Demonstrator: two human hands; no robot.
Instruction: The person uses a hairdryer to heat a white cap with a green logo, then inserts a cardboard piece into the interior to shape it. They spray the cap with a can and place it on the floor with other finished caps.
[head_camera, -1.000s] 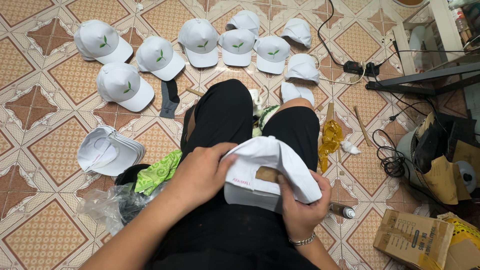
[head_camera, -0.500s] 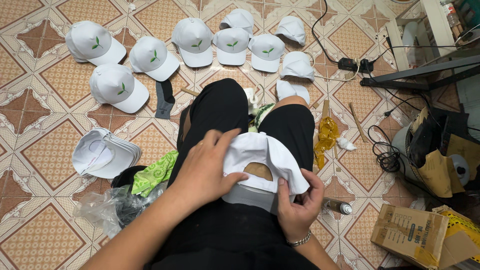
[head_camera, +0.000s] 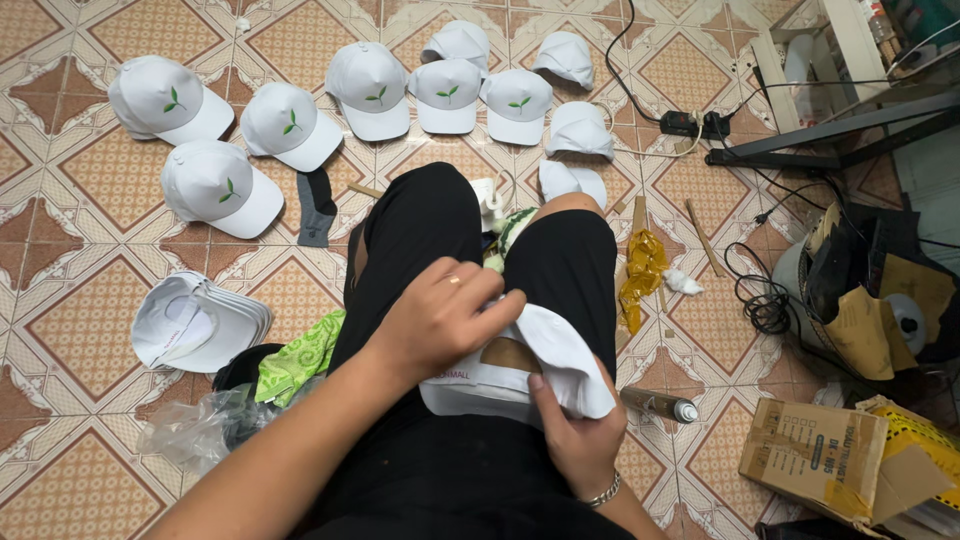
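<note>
The white cap (head_camera: 540, 365) lies on your lap, partly hidden under your hands. Your left hand (head_camera: 440, 320) presses on its top, fingers curled over the cloth; your right hand (head_camera: 570, 430) pinches its lower edge. More caps (head_camera: 370, 90) sit on the tiled floor (head_camera: 60, 250) ahead, a stack (head_camera: 195, 325) at your left.

Even, soft indoor light, faint shadows, perhaps slight wide-angle edge stretch.
</note>
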